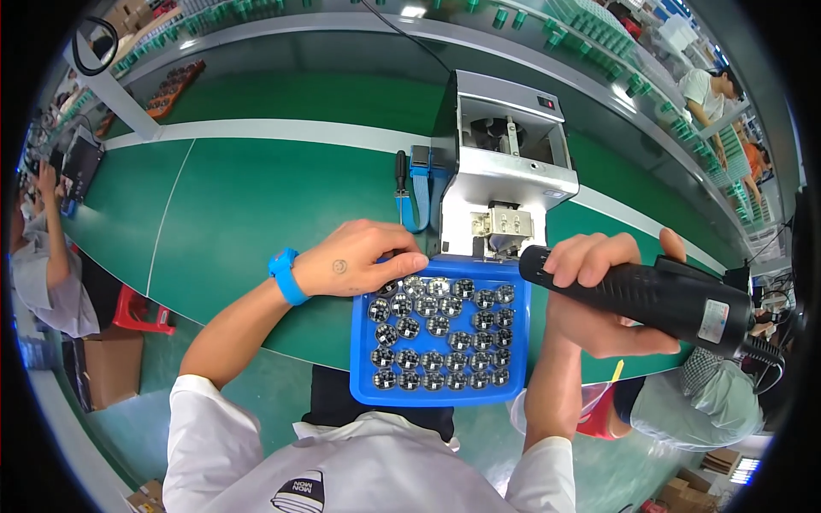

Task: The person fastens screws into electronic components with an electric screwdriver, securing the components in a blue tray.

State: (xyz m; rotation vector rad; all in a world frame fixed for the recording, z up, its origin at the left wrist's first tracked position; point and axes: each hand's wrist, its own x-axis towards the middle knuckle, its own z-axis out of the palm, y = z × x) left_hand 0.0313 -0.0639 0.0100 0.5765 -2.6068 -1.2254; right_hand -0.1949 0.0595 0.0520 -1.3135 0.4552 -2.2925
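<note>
The left hand [363, 256] covers the upper left corner of the blue tray [436, 397], so exactly what it touches there is hard to tell. The print on the white label [714, 321] of the black handheld tool [646, 295] is too small to read; the view's edge partly cuts off a co-worker [58, 286] at far left.

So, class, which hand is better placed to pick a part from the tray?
Probably the left hand: it's by the far left corner of the tray, near the parts. The right hand grips the black tool.
</note>
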